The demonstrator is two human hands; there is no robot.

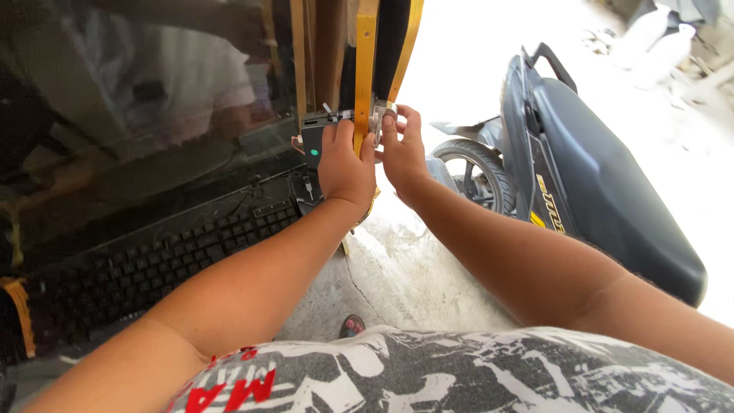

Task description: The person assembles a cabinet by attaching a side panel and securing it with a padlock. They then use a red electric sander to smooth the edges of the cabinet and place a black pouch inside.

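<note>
My left hand (pixel 345 170) grips the edge of an upright yellow door frame (pixel 365 69), fingers wrapped around it just below a small black box (pixel 312 141) with a green dot. On the other side of the frame, my right hand (pixel 403 149) pinches a round silver metal lock piece (pixel 380 116) mounted on the frame. Both hands are at the same height, almost touching each other.
A glass pane (pixel 145 99) to the left reflects a person. Behind it lies a black keyboard (pixel 176 252). A dark scooter (pixel 589 160) is parked close on the right. Cracked concrete floor (pixel 397 275) lies below, with a sandalled foot (pixel 352 326).
</note>
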